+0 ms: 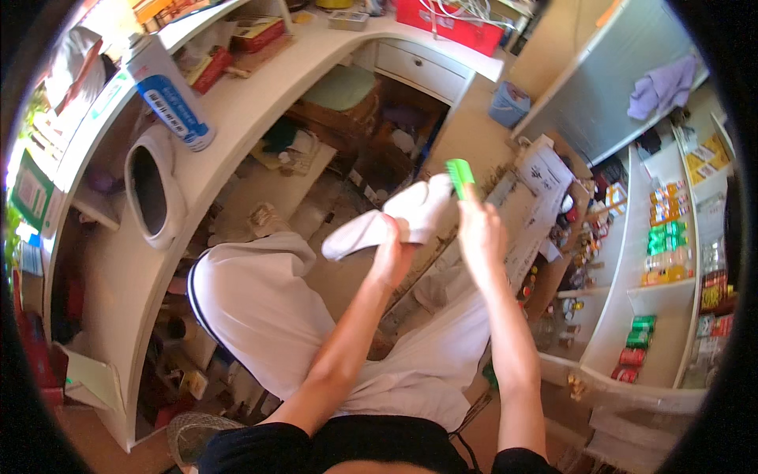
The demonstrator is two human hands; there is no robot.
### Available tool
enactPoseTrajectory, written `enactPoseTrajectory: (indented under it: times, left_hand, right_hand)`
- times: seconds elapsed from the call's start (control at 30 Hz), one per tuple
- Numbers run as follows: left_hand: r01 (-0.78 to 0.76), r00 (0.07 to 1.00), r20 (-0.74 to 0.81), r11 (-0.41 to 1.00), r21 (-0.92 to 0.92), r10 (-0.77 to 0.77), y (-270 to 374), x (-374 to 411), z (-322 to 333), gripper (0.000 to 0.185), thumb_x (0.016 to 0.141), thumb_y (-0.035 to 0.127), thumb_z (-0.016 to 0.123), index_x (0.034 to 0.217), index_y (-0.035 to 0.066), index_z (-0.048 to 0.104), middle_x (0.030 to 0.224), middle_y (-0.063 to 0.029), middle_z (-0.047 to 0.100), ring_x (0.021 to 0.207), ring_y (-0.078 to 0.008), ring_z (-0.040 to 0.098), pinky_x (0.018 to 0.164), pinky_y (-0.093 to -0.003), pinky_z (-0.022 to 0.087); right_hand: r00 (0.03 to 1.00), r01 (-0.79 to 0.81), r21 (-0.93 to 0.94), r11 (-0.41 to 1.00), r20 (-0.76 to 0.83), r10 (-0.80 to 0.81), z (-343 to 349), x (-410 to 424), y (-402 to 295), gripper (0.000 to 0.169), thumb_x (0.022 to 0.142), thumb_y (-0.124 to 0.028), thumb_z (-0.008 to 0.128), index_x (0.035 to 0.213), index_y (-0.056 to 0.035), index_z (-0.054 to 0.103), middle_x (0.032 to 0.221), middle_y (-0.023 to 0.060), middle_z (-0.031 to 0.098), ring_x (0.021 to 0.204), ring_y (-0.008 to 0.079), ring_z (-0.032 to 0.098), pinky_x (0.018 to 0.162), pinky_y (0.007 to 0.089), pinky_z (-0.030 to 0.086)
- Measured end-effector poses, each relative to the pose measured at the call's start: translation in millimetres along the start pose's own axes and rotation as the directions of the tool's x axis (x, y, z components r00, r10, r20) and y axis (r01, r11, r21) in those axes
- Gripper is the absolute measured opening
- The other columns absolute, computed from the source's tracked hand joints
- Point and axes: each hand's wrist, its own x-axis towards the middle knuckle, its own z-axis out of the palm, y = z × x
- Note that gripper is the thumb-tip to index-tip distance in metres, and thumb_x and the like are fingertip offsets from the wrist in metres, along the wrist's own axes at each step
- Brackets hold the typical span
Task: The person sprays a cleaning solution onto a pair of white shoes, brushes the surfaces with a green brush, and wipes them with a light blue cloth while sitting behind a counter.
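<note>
My left hand (395, 255) grips a white slip-on shoe (385, 219) by its middle, holding it above the floor in front of my knees. In my right hand (482, 231) is a green brush (461, 178), its bristles turned left towards one end of the shoe. Whether the bristles touch the shoe I cannot tell. Another white shoe (172, 201) lies on the curved white counter (260, 98) to my left, its dark opening showing. Beside that shoe a white and blue spray can (169, 95) stands on the counter.
Shelves (616, 284) on the right hold several bottles and cans. A cardboard box (542, 169) stands near them. Ahead are a stool with a green seat (340, 89), a blue bin (509, 105) and a red bag (450, 26). A purple cloth (662, 89) hangs at the upper right.
</note>
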Motion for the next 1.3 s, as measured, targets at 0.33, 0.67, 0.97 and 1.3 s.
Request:
enactPoseTrajectory:
  times: [0.33, 0.67, 0.97, 1.3]
  left_hand:
    - [-0.002, 0.997, -0.077, 0.957, -0.289, -0.021, 3.8, -1.9, 1.4, 0.081, 0.092, 0.068, 0.026, 0.149, 0.010, 0.029, 0.151, -0.0051, 0.036, 0.139, -0.0219, 0.033, 0.114, -0.0419, 0.026]
    - [0.017, 0.954, -0.232, 0.804, -0.594, -0.192, -16.5, 13.7, -24.4, 0.069, 0.093, 0.065, 0.035, 0.133, 0.011, 0.048, 0.127, -0.0033, 0.058, 0.114, -0.0188, 0.055, 0.090, -0.0321, 0.045]
    - [-0.105, 0.977, -0.208, 0.753, -0.650, -0.043, 35.5, 11.1, -10.3, 0.074, 0.093, 0.065, 0.034, 0.138, 0.006, 0.042, 0.134, -0.0070, 0.054, 0.124, -0.0219, 0.050, 0.105, -0.0367, 0.039]
    - [-0.150, 0.980, -0.196, 0.767, -0.624, 0.032, 26.3, 31.4, -61.8, 0.049, 0.099, 0.034, 0.050, 0.132, -0.002, 0.047, 0.125, -0.0155, 0.058, 0.116, -0.0266, 0.056, 0.101, -0.0425, 0.045]
  right_hand:
    - [0.976, -0.117, 0.058, 0.991, 0.191, 0.104, 2.7, 43.6, 1.6, 0.038, 0.091, -0.015, 0.059, 0.129, -0.0101, 0.059, 0.084, 0.0215, 0.066, 0.079, 0.0401, 0.065, 0.067, 0.0475, 0.052]
    - [0.814, 0.247, 0.682, 0.688, 0.240, -0.530, 29.5, 217.5, -192.0, 0.019, 0.087, -0.016, 0.069, 0.094, 0.0009, 0.065, 0.078, 0.0061, 0.062, 0.061, 0.0113, 0.060, 0.057, 0.0282, 0.048]
    - [0.740, 0.450, 0.392, 0.802, 0.339, -0.581, 73.8, 252.6, -350.6, 0.056, 0.082, -0.035, 0.074, 0.124, -0.0019, 0.058, 0.124, 0.0201, 0.060, 0.107, 0.0270, 0.062, 0.090, 0.0374, 0.051]
    - [0.756, 0.649, 0.548, 0.528, -0.383, -0.532, 33.3, 119.9, -179.8, 0.022, 0.083, -0.012, 0.070, 0.103, -0.0033, 0.067, 0.093, 0.0113, 0.063, 0.083, 0.0302, 0.062, 0.077, 0.0389, 0.050]
